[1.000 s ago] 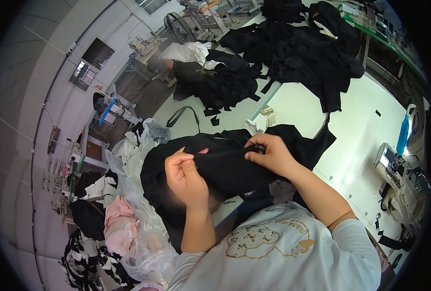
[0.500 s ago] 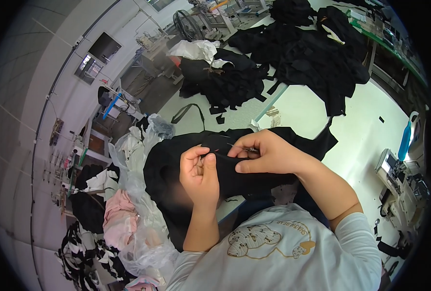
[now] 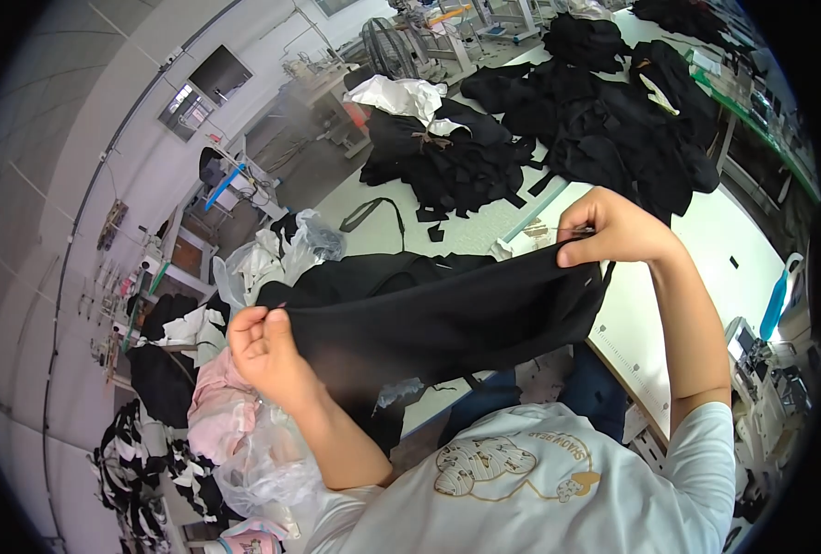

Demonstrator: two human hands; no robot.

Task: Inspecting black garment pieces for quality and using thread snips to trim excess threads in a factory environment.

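I see L hand (image 3: pixel 270 358) pinching one end of blk cloth (image 3: pixel 429 319) | cloth pulled out btwn hands by near side of desk (image 3: pixel 673 300), not laid down yet | blk pile (image 3: pixel 438 171) + bigger heap (image 3: pixel 604 125) beyond, unheld | R hand (image 3: pixel 624 231) gripping other end + small metal tool (image 3: pixel 584 231), type unclear

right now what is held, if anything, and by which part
A black cloth, by its upper edge: left hand at its left end, right hand near its right. The right hand also seems to hold a small metallic thing, mostly hidden.
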